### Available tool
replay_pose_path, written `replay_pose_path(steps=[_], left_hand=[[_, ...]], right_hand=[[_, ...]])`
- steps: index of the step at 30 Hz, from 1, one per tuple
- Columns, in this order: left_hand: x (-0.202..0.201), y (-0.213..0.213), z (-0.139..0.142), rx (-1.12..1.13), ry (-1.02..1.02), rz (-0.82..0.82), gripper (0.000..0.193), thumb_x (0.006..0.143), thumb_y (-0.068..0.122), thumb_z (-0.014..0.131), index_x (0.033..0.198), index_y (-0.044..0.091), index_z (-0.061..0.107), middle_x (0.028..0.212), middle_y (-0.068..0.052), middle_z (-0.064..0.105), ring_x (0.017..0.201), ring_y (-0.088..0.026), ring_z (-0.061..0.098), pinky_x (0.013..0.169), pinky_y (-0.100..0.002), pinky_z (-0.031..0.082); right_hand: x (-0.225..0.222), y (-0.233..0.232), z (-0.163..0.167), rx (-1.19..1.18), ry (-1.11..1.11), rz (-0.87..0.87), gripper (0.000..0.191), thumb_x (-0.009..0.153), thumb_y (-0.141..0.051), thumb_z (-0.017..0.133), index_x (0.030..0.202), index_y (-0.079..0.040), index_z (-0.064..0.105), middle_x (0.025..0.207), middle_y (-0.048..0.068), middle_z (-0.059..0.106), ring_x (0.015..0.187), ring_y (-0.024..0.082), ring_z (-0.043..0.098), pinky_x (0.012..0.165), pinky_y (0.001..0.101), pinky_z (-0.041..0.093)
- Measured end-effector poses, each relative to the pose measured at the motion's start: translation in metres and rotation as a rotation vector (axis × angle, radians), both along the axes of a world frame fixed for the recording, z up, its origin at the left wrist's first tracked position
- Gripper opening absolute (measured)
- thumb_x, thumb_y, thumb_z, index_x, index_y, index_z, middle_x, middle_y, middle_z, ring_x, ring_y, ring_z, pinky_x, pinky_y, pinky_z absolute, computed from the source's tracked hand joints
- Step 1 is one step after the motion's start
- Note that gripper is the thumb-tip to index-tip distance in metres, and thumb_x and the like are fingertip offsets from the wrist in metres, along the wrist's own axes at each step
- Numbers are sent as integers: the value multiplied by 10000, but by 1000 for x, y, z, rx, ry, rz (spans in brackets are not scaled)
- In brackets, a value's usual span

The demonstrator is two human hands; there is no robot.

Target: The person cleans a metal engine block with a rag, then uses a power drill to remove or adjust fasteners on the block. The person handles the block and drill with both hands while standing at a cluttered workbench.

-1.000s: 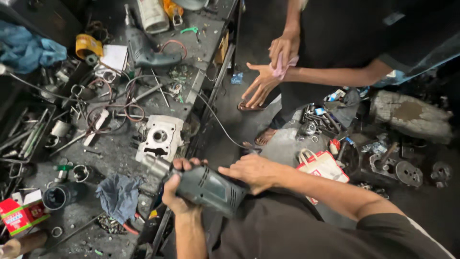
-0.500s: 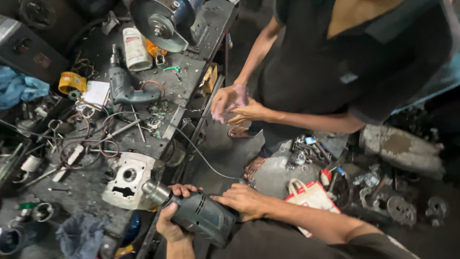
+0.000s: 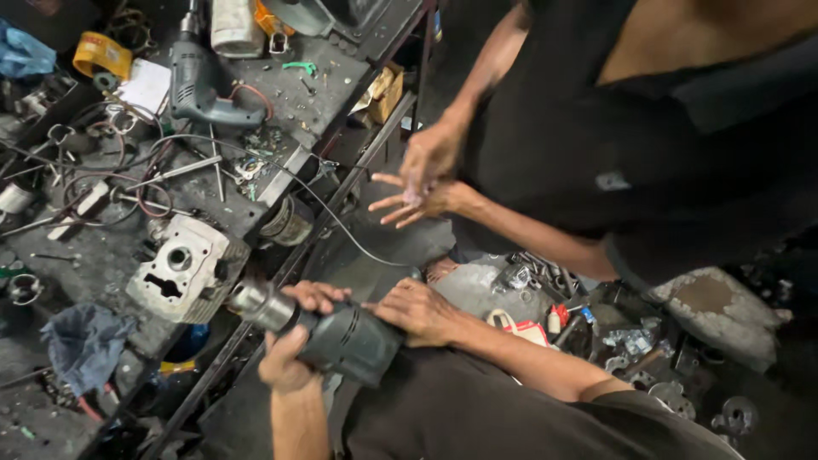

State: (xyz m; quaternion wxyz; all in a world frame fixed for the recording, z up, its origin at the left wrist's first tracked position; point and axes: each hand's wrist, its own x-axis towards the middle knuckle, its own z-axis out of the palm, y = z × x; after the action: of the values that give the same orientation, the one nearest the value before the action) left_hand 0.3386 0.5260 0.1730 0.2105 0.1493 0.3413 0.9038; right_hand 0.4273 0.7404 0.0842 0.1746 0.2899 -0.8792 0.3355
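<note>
One power drill (image 3: pixel 341 341), dark grey-green body, held low centre of view, just off the near edge of the workbench (image 3: pixel 332 102). Long axis runs lower right to upper left; silver chuck (image 3: pixel 256 305) points upper left, w/ its tip touching or just beside the pale metal engine block (image 3: pixel 183 268) on the bench (contact not certain). Body is stubby and barrel-shaped w/ a matte casing; chuck is shiny and ribbed.

Left hand (image 3: pixel 290 362): clenched on drill from below, thumb up along the casing behind the chuck.
Right hand (image 3: pixel 417 311): fingers laid over top/rear of drill body, grasping it; index extends fwd along the top.

Other items:
- 2nd drill (image 3: pixel 200 89), blue-grey, lying on bench, upper left.
- Blue rag (image 3: pixel 81 345), crumpled, bench left, near block.
- Yellow tape roll (image 3: pixel 100 53), top left.
- Loose wires and rods (image 3: pixel 128 175), mid bench.
- Thin cable (image 3: pixel 341 226), trailing from bench over edge.
- Co-worker's hands (image 3: pixel 422 179), pressed together, well apart from drill, upper centre.
- Scrap metal parts (image 3: pixel 630 341), on floor at right.
</note>
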Motion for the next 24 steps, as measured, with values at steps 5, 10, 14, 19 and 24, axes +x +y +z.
replay_pose_path(steps=[5,10,14,19,24], left_hand=[[17,8,21,-164,75,159,349,834,101,717,1126,-14,565,1009,-201,629,1116,-355,621,1116,-568,438],[27,12,2,-258,-194,492,240,874,-92,668,1086,-19,582,894,-154,638,1010,-373,683,1041,-560,503],[21,0,-18,-274,-207,538,264,779,-65,724,999,32,614,930,-131,684,960,-324,708,979,-512,523],[8,-14,-17,-630,467,107,217,701,53,882,824,60,703,864,-69,735,949,-262,751,1047,-459,586],[-10,-11,-20,-626,718,-29,297,652,73,845,912,41,703,902,-87,724,881,-264,725,947,-405,576]], right_hand=[[-13,24,17,49,57,58,801,710,-151,767,1465,-30,528,1068,83,651,985,255,635,910,431,478],[-33,24,21,120,-9,133,788,724,-101,740,1485,-83,536,1059,58,661,940,248,627,874,420,474],[-45,11,15,243,-102,152,763,715,-89,750,1460,-123,588,1058,70,673,904,272,620,823,423,475],[-83,-5,-29,348,-631,327,476,679,-204,780,1141,-124,699,971,92,751,931,309,697,806,449,503],[-127,-14,-90,266,-937,556,414,672,-333,851,1006,-108,758,976,122,776,938,311,731,750,444,549]])
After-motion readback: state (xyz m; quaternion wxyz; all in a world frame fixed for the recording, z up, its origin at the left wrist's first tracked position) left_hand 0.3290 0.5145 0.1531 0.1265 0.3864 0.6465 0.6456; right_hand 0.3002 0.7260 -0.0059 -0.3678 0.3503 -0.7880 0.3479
